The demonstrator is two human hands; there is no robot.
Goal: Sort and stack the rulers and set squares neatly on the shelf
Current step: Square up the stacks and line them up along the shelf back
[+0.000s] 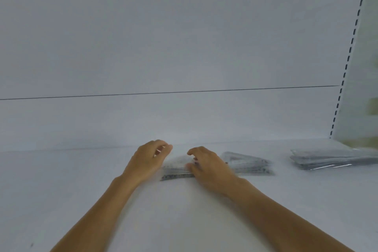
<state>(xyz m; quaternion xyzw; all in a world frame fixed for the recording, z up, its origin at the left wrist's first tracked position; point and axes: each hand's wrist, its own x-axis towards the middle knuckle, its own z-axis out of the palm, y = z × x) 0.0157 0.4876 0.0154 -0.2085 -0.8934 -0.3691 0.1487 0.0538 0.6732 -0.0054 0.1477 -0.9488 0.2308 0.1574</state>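
The bare white shelf (pixel 81 172) runs across the scene below a pale back panel (pixel 163 47). Left of centre, the left hand (pixel 149 159) sits at the left end of the middle stack (pixel 177 168), a low pile of clear, graduated drawing pieces lying flat. Its fingers are curled over that end. Motion blur makes it hard to say whether they clamp the pile or only rest against it.

The stack's long axis runs left to right, nearly parallel to the shelf's front edge, so it lies directly between the two hands. The right hand (pixel 206 165) covers the right end, with its fingers arched over the far edge and its thumb on the near edge, pinching the pile. Both hands are about equally close. Any squaring-up would probably come from pressing the ends inward along that axis.

Just to the right, and apart from the hands, lies a set-square pile (pixel 247 162), seemingly triangular. Well to the right again is a wrapped stack (pixel 331 159), at the foot of the slotted upright (pixel 347 57).
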